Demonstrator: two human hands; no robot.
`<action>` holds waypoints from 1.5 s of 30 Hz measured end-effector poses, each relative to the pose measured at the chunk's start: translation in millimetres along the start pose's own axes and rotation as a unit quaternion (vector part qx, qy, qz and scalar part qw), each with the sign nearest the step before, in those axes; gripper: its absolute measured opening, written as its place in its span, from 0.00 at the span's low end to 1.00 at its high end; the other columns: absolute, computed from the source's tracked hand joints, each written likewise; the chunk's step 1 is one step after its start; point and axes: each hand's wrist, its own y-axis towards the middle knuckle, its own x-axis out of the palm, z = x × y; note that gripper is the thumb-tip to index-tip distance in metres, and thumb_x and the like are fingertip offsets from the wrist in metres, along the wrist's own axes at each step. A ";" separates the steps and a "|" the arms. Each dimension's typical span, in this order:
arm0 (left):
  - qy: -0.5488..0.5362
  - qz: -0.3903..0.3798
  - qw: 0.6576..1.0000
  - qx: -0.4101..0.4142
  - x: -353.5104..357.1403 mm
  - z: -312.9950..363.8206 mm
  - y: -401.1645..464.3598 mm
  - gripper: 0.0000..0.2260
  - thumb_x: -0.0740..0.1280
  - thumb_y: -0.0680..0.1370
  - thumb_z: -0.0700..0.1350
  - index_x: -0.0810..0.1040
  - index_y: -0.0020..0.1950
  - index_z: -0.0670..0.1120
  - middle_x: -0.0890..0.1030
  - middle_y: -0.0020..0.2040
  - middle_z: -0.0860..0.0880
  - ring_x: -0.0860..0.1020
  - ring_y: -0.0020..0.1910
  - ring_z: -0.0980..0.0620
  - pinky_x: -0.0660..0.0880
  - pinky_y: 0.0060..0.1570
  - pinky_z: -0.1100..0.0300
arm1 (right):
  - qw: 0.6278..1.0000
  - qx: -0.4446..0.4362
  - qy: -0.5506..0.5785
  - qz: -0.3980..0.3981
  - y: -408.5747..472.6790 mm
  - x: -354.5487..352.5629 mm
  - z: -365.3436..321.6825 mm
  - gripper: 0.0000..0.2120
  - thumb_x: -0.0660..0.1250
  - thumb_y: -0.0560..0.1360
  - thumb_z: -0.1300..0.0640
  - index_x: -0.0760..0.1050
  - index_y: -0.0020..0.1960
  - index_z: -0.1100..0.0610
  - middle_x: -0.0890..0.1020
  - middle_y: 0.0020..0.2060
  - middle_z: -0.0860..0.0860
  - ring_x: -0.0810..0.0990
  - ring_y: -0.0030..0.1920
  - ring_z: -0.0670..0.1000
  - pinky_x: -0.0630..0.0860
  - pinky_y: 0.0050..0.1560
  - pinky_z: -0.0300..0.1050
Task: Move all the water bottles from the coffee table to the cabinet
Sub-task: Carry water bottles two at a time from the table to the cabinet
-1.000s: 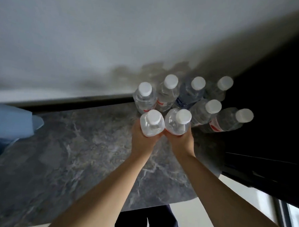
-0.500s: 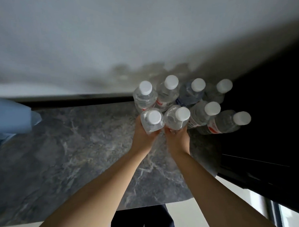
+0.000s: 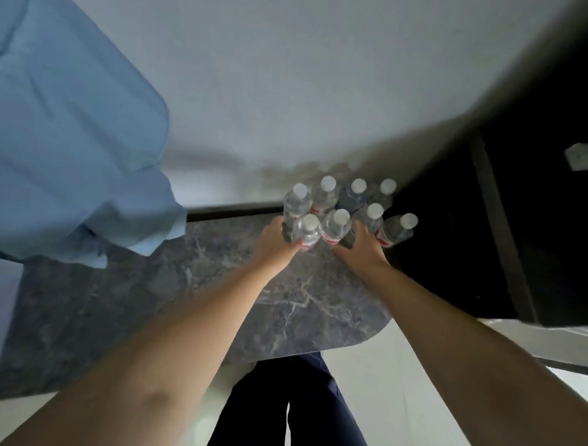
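Several clear water bottles with white caps [image 3: 356, 198] stand in a tight cluster at the back right of the grey marble cabinet top [image 3: 189, 285], against the wall. My left hand [image 3: 274, 239] grips the front-left bottle [image 3: 306, 230], which stands on the surface at the cluster's edge. The bottle beside it [image 3: 335, 226] stands free. My right hand [image 3: 361, 250] is just right of that bottle, fingers spread and touching the bases of the bottles behind it.
A light blue cloth item [image 3: 71, 128] covers the left of the cabinet top. A dark unit [image 3: 522, 216] stands right of the bottles. The cabinet's rounded front corner [image 3: 378, 334] is near my legs, with pale floor [image 3: 379, 395] below.
Both hands have pushed their two bottles forward into the cluster. My right hand has let go of its bottle and spread its fingers. The view has widened and shows more blue cloth.
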 end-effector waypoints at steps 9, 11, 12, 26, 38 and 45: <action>0.182 -0.025 0.981 0.062 -52.3 34.6 -63.7 0.24 0.67 0.78 0.48 0.67 0.72 0.45 0.73 0.67 0.44 0.75 0.63 0.45 0.72 0.54 0.56 | 0.951 -0.123 -0.284 -0.027 -25.2 -31.9 -51.2 0.23 0.65 0.72 0.46 0.72 0.64 0.54 0.77 0.61 0.57 0.77 0.60 0.61 0.77 0.56 0.57; 0.184 0.009 0.982 0.033 -60.8 28.6 -81.9 0.25 0.66 0.79 0.50 0.64 0.74 0.45 0.71 0.70 0.45 0.75 0.63 0.45 0.72 0.57 0.54 | 0.931 -0.179 -0.315 -0.040 -39.2 -30.5 -63.9 0.23 0.63 0.74 0.49 0.70 0.67 0.55 0.75 0.65 0.57 0.76 0.63 0.61 0.75 0.60 0.57; 0.179 0.026 0.983 0.017 -65.4 24.2 -91.7 0.26 0.65 0.79 0.51 0.63 0.75 0.46 0.70 0.71 0.45 0.75 0.62 0.46 0.71 0.57 0.55 | 0.916 -0.205 -0.340 -0.054 -45.7 -29.7 -71.7 0.24 0.62 0.76 0.50 0.67 0.70 0.55 0.73 0.68 0.58 0.74 0.65 0.61 0.74 0.62 0.56; 0.012 0.256 0.937 -0.238 -110.2 -101.8 -281.6 0.26 0.66 0.79 0.51 0.65 0.74 0.45 0.73 0.69 0.42 0.73 0.67 0.44 0.69 0.63 0.54 | 0.696 -0.477 -0.499 -0.196 -147.6 100.1 -169.0 0.20 0.56 0.79 0.47 0.68 0.70 0.50 0.73 0.67 0.54 0.72 0.67 0.59 0.72 0.64 0.55; -0.075 0.405 0.841 -0.350 -132.4 -254.5 -520.6 0.25 0.66 0.78 0.52 0.66 0.73 0.46 0.74 0.68 0.43 0.73 0.65 0.44 0.71 0.65 0.51 | 0.540 -0.602 -0.504 -0.303 -381.1 291.8 -202.4 0.23 0.59 0.81 0.50 0.64 0.74 0.57 0.70 0.71 0.56 0.70 0.70 0.57 0.68 0.69 0.51; -0.092 0.475 0.780 -0.396 -170.1 -343.6 -679.2 0.22 0.67 0.78 0.51 0.70 0.69 0.44 0.77 0.64 0.42 0.75 0.62 0.42 0.73 0.59 0.53 | 0.460 -0.662 -0.490 -0.333 -536.2 400.9 -203.0 0.20 0.60 0.80 0.52 0.68 0.70 0.58 0.73 0.66 0.57 0.74 0.64 0.58 0.71 0.65 0.53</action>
